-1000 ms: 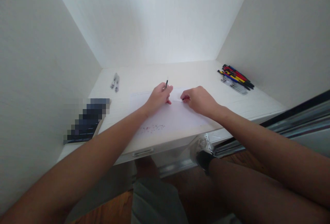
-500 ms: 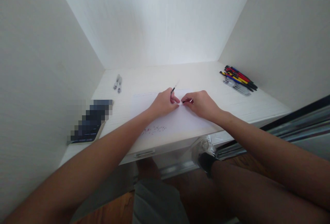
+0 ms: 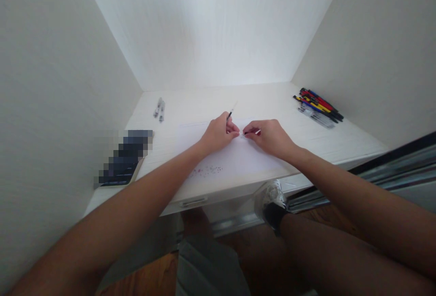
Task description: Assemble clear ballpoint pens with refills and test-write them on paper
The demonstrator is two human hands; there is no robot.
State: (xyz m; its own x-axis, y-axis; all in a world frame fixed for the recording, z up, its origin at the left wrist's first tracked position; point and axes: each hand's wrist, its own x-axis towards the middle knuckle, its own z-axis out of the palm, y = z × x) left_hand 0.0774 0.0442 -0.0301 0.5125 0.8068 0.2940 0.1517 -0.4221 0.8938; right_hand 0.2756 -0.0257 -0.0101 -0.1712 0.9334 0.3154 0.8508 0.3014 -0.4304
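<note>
Head view: your left hand (image 3: 220,133) has its fingers curled round a slim pen refill (image 3: 230,115), which sticks up from between them, dark low down and pale toward the tip. You hold that hand's thumb and forefinger close together; whether they pinch anything else, I cannot tell. Your right hand (image 3: 270,137) faces it just across a narrow gap, thumb and forefinger nipped on a small dark piece (image 3: 245,133), mostly hidden by your fingers. Both hands are over a white paper sheet (image 3: 245,162) with reddish and dark specks near its front left edge. To your left on the white desk (image 3: 211,100) lie two clear pen barrels (image 3: 159,109) and, nearer you, a dark-screened device (image 3: 124,162), partly pixelated. To your right, coloured pens (image 3: 320,105) lie in a pile beside clear pen tubes (image 3: 317,117).
</note>
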